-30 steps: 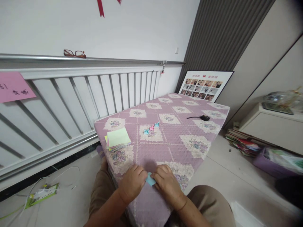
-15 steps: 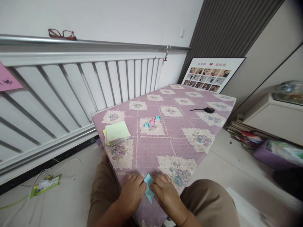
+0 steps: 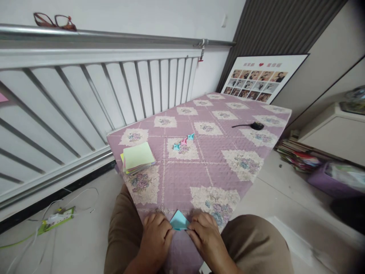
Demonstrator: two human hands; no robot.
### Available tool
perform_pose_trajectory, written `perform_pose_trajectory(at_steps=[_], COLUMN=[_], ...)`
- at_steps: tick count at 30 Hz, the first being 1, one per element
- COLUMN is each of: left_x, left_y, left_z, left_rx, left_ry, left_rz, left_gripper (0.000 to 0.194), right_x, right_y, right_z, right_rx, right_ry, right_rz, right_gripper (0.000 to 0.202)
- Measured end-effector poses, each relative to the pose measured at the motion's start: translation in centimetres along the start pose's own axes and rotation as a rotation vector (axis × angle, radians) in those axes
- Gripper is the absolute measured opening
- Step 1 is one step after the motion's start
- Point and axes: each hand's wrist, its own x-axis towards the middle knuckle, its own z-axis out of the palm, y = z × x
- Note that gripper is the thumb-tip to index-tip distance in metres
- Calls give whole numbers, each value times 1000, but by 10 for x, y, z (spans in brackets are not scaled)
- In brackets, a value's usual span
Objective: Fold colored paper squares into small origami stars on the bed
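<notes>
A small blue sheet of folded paper lies at the near end of the table, its point facing away from me and its fold toward me. My left hand pinches its left corner between thumb and fingers. On the opposite corner, my right hand is closed in the same way. Further up the cloth, three little folded paper pieces sit in a slanting row: a blue one, a pink one and another blue one. A stack of coloured paper squares rests to the left.
A purple flowered cloth covers the table. Toward the right lies a black object with a thin tail. A white radiator runs along the left, glasses on its pipe. A power strip with cables lies on the floor.
The blue paper has gone from an open, slanted shape with a tail pointing toward me to a neat triangle. My hands have moved slightly apart to its two side corners.
</notes>
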Motion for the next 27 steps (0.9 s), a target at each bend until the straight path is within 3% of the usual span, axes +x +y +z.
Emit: perform_pose_trajectory(at_steps=[8,17,27], left_x=[11,24,32], left_y=[10,14,15], left_z=[-11,-24,-25], left_rx=[74,167,226], left_ry=[-75,-213,-270], left_rz=[-136,-187,-194], left_gripper=[16,21,22], right_x=[1,4,7], right_y=[-3,-5,-5], right_z=[4,4,8], right_rx=[-45,-92,-118], right_ry=[51,111,106], right_rz=[137,177,214], right_gripper=[12,19,20])
